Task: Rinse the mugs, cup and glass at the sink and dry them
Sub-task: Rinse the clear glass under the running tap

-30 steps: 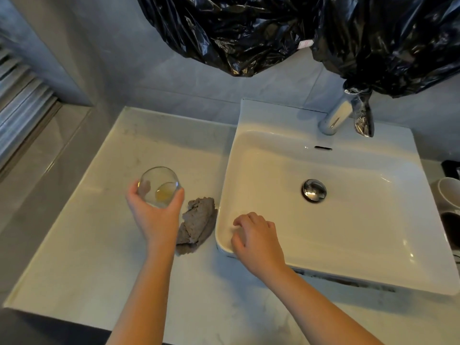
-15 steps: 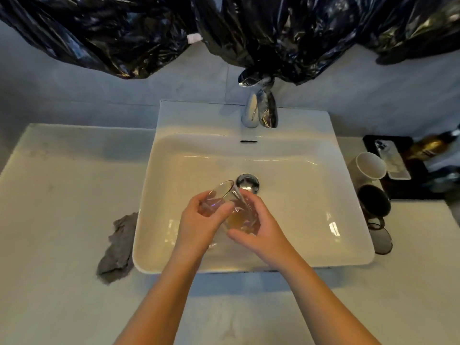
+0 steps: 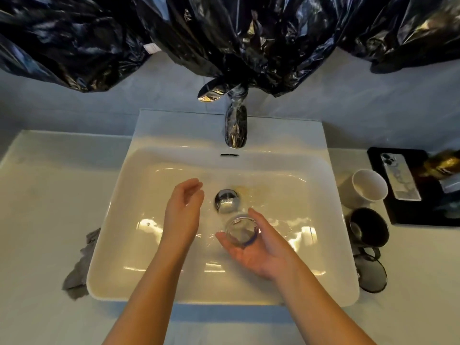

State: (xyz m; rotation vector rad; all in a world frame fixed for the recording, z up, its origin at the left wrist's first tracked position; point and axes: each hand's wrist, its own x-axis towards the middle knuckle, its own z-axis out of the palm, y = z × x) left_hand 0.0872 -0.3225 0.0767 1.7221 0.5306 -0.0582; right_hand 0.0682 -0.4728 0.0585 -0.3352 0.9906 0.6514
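A clear glass (image 3: 241, 229) lies in the palm of my right hand (image 3: 258, 245) over the white sink (image 3: 119, 245), just in front of the chrome drain plug (image 3: 227, 200); fingers and thumb curve round it. My left hand (image 3: 184, 210) hovers empty to the left of the drain, fingers relaxed. A yellowish stain sits in the basin behind the drain. A white cup (image 3: 369, 186) and a black mug (image 3: 369, 226) stand on the counter right of the sink. A grey cloth (image 3: 78, 270) lies at the sink's left edge.
The chrome tap (image 3: 235, 125) rises behind the basin, under hanging black plastic bags (image 3: 224, 38). A black tray (image 3: 410, 188) with a phone (image 3: 400, 180) sits at the far right. A dark round object (image 3: 372, 275) lies in front of the black mug.
The glass went from my left hand at the counter to over the basin, was tipped out, and now rests in my right hand alone. My left hand let go.
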